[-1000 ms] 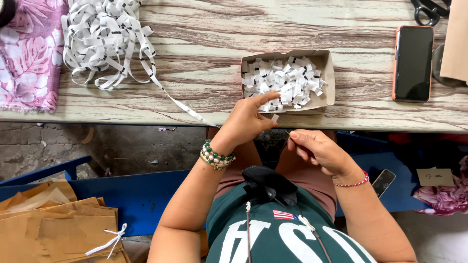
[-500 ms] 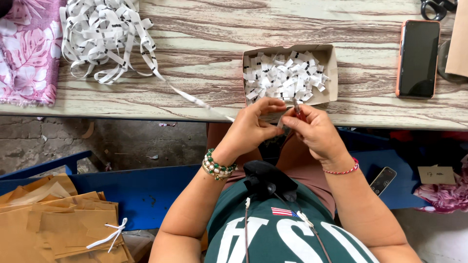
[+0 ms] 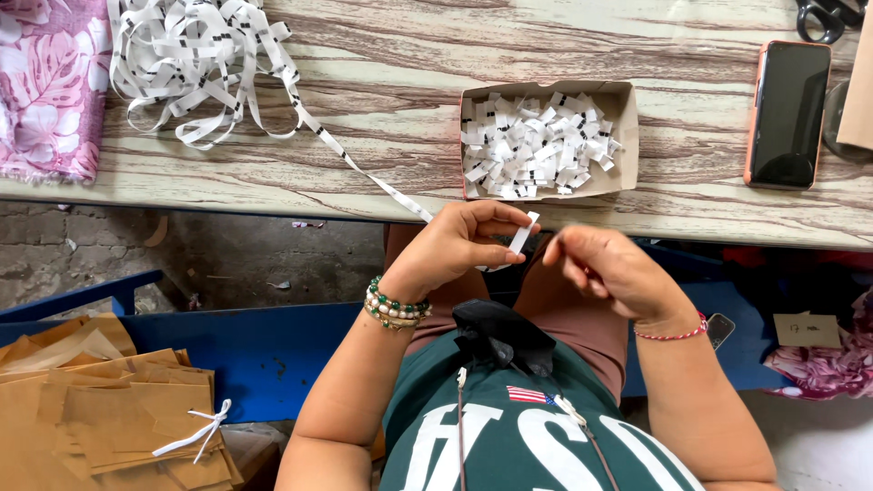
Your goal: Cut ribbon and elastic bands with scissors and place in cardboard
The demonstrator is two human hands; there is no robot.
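An open tan cardboard box (image 3: 548, 138) stands on the table, filled with cut white labels (image 3: 536, 145) bearing black marks. A long white label tape (image 3: 195, 64) lies piled at far left. The left hand (image 3: 464, 245) pinches one label strip (image 3: 521, 238). A dark phone screen (image 3: 787, 114) lies at right.

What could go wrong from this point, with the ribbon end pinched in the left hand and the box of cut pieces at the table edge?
1. The white ribbon strip runs taut-looking from the tangled ribbon pile to the left hand; a pull might drag the pile or snag a loop.
2. The cardboard box of cut pieces sits close to the table edge, so either hand could knock it off.
3. The right hand shows no clear hold on the strip, so the short end could slip free.
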